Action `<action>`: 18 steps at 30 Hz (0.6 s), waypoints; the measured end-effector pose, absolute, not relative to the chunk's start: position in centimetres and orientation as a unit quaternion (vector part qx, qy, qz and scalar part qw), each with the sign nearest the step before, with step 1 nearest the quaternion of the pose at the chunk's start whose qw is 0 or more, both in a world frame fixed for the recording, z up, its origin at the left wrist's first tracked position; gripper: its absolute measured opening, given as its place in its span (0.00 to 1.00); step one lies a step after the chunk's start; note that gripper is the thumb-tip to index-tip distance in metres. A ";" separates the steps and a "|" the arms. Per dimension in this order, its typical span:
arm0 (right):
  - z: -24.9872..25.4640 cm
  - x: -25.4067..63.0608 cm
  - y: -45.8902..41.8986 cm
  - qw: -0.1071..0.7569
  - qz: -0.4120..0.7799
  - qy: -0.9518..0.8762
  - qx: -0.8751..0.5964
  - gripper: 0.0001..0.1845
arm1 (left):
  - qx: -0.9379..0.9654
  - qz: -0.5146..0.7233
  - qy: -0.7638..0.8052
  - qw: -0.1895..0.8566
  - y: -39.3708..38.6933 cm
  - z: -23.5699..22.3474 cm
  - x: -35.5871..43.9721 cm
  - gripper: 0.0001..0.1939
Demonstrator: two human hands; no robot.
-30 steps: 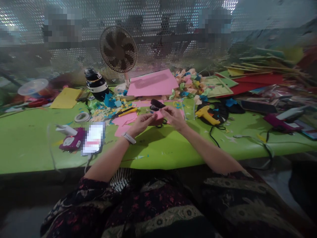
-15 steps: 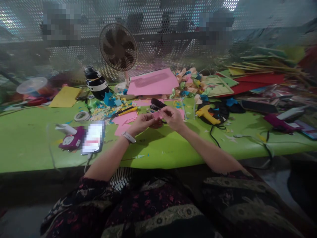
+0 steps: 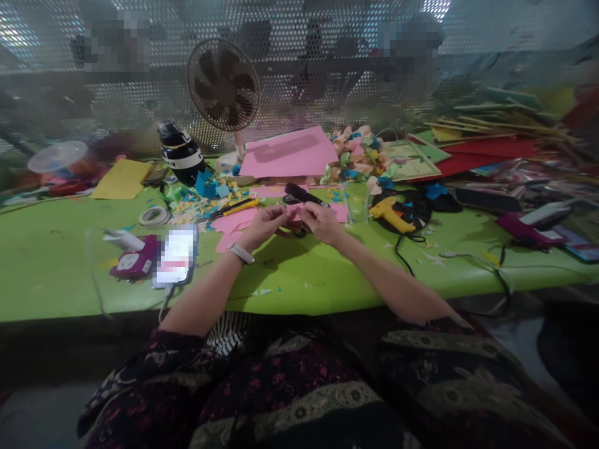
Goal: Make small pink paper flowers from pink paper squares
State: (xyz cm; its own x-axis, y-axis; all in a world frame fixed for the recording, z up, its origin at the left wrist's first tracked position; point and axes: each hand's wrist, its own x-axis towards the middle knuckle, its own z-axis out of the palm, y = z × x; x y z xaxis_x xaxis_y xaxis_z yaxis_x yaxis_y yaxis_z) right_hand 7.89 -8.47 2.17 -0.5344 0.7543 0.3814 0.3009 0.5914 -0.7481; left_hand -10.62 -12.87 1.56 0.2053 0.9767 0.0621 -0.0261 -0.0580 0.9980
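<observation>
Between my two hands is a small piece of pink paper (image 3: 294, 214), pinched from both sides. My left hand (image 3: 265, 226), with a white band on its wrist, grips the left part between thumb and fingers. The right part is in the closed fingers of my right hand (image 3: 322, 222). Just behind them lies a black stapler (image 3: 304, 194). More pink paper sheets (image 3: 236, 221) rest to the left of my hands, with a yellow cutter knife (image 3: 243, 206) by them. What is under my fingers is partly hidden.
Paper scraps (image 3: 187, 211), a tape roll (image 3: 153, 216) and a lit phone (image 3: 175, 255) lie left. A fan (image 3: 223, 84) and a black bottle (image 3: 181, 156) stand behind. Rightward are a yellow glue gun (image 3: 392, 214) with a cord, paper flowers (image 3: 358, 153) and red sheets (image 3: 486, 153).
Both hands stay close together with the pink paper; the fingers have shifted slightly, and my right hand sits a little lower. More of the black stapler shows behind them.
</observation>
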 end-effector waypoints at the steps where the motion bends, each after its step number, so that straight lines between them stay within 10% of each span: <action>1: 2.1 7.9 -8.3 0.354 0.317 -0.817 -0.328 0.33 | 0.559 0.472 0.432 0.528 -12.9 1.7 -10.6 0.27; 9: 2.7 8.6 -7.6 0.190 0.082 -0.870 -0.447 0.13 | 0.479 0.578 0.477 0.457 -12.3 2.2 -10.9 0.24; 18: 2.7 7.3 -9.2 0.067 0.038 -0.907 -0.413 0.13 | 0.437 0.620 0.461 0.460 -11.9 1.8 -11.2 0.21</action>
